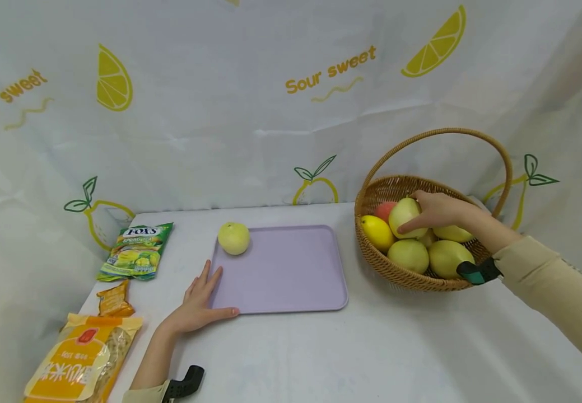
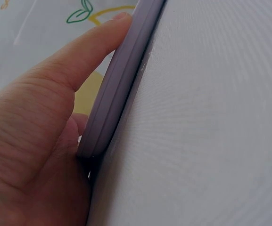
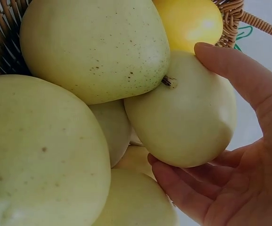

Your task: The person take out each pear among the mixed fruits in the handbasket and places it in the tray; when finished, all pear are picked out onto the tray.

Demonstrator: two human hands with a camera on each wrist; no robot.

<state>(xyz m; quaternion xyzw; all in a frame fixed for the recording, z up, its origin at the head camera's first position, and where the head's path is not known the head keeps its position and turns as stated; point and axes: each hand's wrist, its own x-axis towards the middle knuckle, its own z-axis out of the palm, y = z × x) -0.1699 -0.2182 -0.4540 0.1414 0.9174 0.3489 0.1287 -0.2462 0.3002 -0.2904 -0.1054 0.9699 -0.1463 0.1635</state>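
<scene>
My right hand [image 1: 438, 211] reaches into a wicker basket [image 1: 378, 258] and grips a pale green pear [image 1: 404, 215] on top of the fruit. In the right wrist view, thumb and fingers curl round that pear [image 3: 187, 117] from opposite sides, beside larger speckled pears [image 3: 37, 155]. A lemon [image 1: 377, 233] and a reddish fruit [image 1: 384, 210] lie next to it. My left hand [image 1: 197, 307] rests spread at the near-left corner of a lilac tray [image 1: 280, 274], its thumb along the rim [image 2: 110, 99]. A pale yellow-green pear [image 1: 233, 238] sits in the tray's far-left corner.
At the table's left edge lie a green candy bag [image 1: 136, 252], a small orange packet [image 1: 115, 300] and a large yellow food bag [image 1: 84, 358]. The basket's tall arched handle [image 1: 439, 131] rises over the fruit. A lemon-printed cloth [image 1: 210, 140] hangs behind the table.
</scene>
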